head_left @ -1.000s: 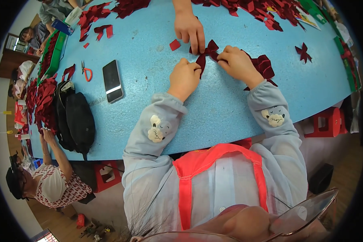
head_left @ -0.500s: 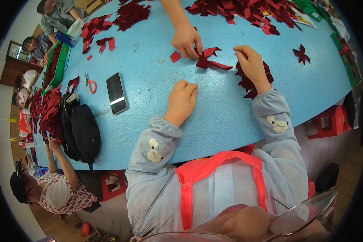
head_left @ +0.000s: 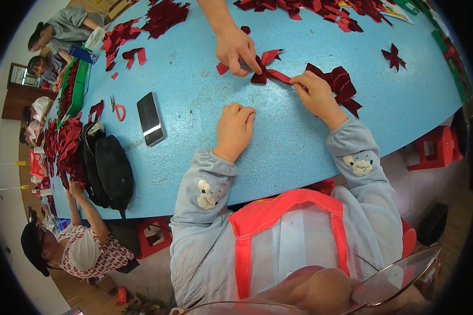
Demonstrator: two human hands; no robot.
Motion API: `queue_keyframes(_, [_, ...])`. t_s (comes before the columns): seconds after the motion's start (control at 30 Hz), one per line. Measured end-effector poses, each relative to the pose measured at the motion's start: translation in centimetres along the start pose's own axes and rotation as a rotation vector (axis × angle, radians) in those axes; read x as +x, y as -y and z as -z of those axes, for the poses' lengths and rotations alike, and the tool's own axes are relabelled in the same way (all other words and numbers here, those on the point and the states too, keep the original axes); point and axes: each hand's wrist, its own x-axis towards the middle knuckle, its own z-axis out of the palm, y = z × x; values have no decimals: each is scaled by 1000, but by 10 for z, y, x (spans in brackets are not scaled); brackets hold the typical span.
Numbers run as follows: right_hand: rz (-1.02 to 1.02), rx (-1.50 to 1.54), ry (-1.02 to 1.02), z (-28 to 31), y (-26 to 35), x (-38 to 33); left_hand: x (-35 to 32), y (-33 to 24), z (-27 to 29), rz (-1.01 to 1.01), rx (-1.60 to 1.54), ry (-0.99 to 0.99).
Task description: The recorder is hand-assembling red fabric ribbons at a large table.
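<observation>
Fingertips of the right hand (head_left: 316, 94) pinch one end of the dark red ribbon bow (head_left: 268, 71), its strip running leftward to a co-worker's hand (head_left: 236, 50) on the knot. Left hand (head_left: 235, 126) rests curled and empty on the blue table (head_left: 194, 94), nearby.

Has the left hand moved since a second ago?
Yes. The left hand has come off the red ribbon bow, back toward the person, now a loose fist alone on the blue table.
</observation>
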Motion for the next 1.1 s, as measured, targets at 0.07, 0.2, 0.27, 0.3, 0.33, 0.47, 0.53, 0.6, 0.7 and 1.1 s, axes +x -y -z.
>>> queue_keyframes(0.07, [18, -4, 2, -1, -1, -1, 0, -1, 1, 18, 3, 4])
queue_keyframes(0.2, [36, -18, 5, -3, -1, 0, 0, -1, 1, 17, 1, 1])
queue_keyframes(0.27, [39, -24, 6, -4, 0, -1, 0, -1, 1, 17, 0, 5])
queue_keyframes(0.3, [51, -32, 11, -4, 1, -1, 0, -1, 1, 16, 0, 5])
queue_keyframes(0.33, [65, -40, 15, -5, 2, -1, 0, -1, 1, 13, 1, 5])
queue_keyframes(0.47, [69, -52, 26, -5, 4, -1, 0, 0, 2, 6, -4, 6])
queue_keyframes(0.53, [63, -53, 26, -4, 5, -1, 0, 1, 1, 0, -4, 3])
queue_keyframes(0.6, [64, -57, 16, -4, 6, 0, 0, 1, 1, -11, -3, -4])
queue_keyframes(0.7, [73, -60, 7, -5, 6, -1, 1, 0, 1, -12, 5, 0])
queue_keyframes(1.1, [119, -34, 50, -4, 9, -4, 3, -2, -2, -8, 19, 15])
